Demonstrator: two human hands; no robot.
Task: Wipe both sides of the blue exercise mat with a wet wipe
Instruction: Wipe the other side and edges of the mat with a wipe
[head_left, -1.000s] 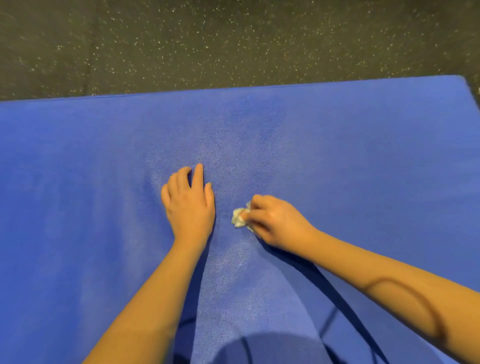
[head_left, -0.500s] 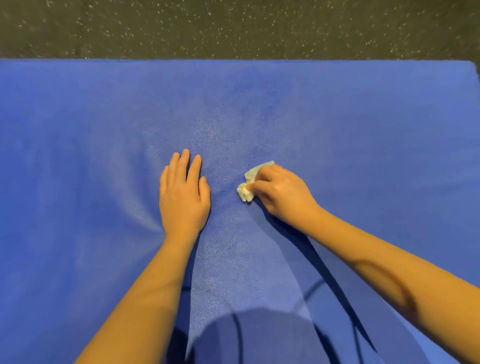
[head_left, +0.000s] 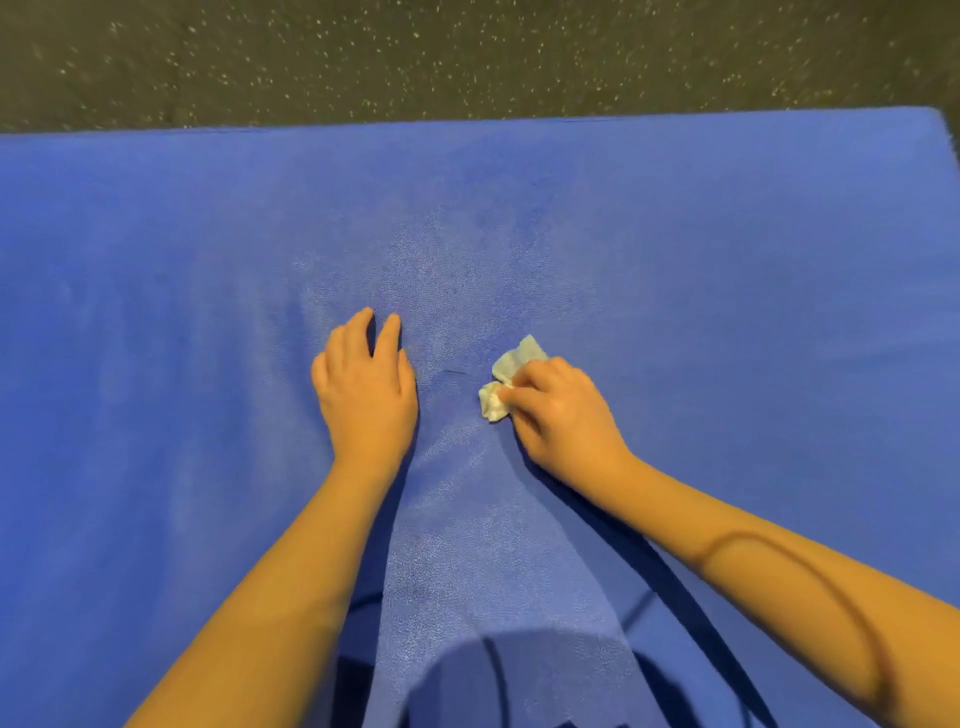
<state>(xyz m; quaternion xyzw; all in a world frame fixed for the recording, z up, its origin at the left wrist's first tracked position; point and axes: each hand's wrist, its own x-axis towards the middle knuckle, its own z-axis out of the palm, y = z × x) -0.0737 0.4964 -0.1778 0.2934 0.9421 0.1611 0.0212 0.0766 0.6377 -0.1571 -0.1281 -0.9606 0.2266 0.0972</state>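
Note:
The blue exercise mat (head_left: 701, 270) lies flat and fills most of the view. Its far edge runs across the top and its far right corner shows. My left hand (head_left: 366, 392) rests palm down on the mat near the middle, fingers straight. Just to its right, my right hand (head_left: 558, 410) pinches a crumpled white wet wipe (head_left: 506, 382) and presses it on the mat. Most of the wipe sticks out to the left of the fingers. A short dark mark (head_left: 456, 372) lies on the mat between my hands.
A dark speckled rubber floor (head_left: 467, 57) lies beyond the mat's far edge. A rounded shadow with thin curved lines falls on the mat's near part (head_left: 493, 670) between my forearms.
My right hand slid the wipe away from me, then a little to the right, and more of the wipe now shows. My left hand stayed flat on the mat. The camera shifted.

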